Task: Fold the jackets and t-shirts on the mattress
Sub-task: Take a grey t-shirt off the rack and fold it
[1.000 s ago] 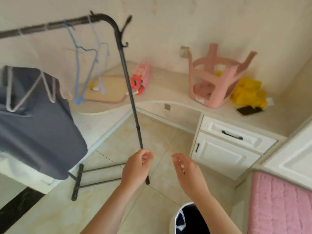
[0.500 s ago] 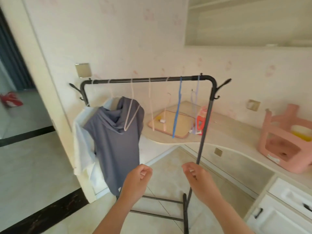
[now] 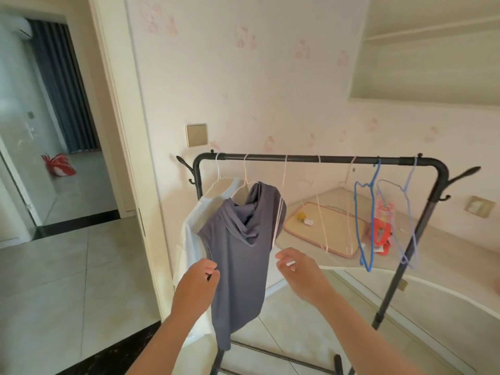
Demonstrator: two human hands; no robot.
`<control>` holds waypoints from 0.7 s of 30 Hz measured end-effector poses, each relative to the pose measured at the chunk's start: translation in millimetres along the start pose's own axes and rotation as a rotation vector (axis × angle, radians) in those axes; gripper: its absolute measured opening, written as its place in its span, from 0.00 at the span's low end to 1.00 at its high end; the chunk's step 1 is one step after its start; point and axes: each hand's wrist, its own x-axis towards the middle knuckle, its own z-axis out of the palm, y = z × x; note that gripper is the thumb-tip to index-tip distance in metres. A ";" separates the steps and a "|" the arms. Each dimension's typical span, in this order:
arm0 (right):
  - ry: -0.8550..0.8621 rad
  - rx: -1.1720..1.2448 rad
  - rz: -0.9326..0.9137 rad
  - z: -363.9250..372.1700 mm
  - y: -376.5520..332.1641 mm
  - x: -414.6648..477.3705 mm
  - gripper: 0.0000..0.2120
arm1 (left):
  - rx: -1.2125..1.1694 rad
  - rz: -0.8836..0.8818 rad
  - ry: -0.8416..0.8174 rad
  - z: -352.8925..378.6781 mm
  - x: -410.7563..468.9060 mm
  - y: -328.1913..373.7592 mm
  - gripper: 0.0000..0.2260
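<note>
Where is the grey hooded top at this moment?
The grey hooded top hangs on a hanger near the left end of the rack, in front of a white garment, between the left hand and right hand.

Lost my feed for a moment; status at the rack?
Left hand at grey hoodie edge, grip unclear. Right hand open, empty. Hoodie and white shirt on hangers. Nothing blocking.

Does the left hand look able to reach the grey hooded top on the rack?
Probably yes: the left hand is already at the left edge of the grey hooded top, with nothing between them.
</note>
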 end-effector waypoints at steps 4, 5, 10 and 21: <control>-0.022 -0.050 -0.019 17.6 -23.6 53.6 0.11 | 0.000 0.020 0.026 -12.6 48.7 -8.6 0.13; -0.030 -0.075 -0.034 19.8 -27.7 66.0 0.12 | -0.004 0.020 0.021 -14.3 58.3 -8.7 0.15; -0.037 -0.023 -0.029 34.0 -43.9 138.2 0.12 | -0.015 0.055 0.022 -18.0 130.5 -9.2 0.19; -0.026 0.057 0.044 63.5 -46.5 260.1 0.21 | -0.027 0.141 -0.058 10.3 235.6 -8.0 0.22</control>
